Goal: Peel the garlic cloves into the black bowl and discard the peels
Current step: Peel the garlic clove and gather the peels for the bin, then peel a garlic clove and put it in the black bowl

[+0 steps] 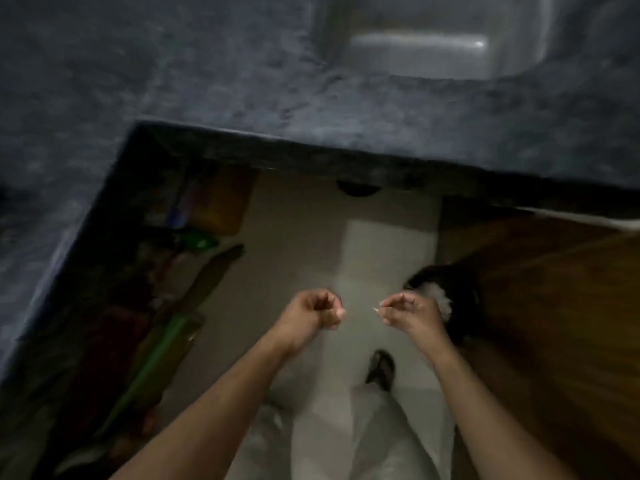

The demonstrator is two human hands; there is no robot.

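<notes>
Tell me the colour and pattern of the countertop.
Dark blue-grey with a mottled, stone-like pattern, its edge near black; the countertop shows best in the head view, though blurred.

A small pale peel [375, 309], blurred, is pinched at the right hand's [410, 311] fingertips above the floor.

The counter [173, 81] looks like dark speckled stone. In it, the sink [433, 39] is shiny metal. Below it, the door [554, 306] is brown wood.

Whole view motion-blurred; left hand [313, 311] contents hidden by curled fingers; sink [433, 36] cut off at top.
</notes>
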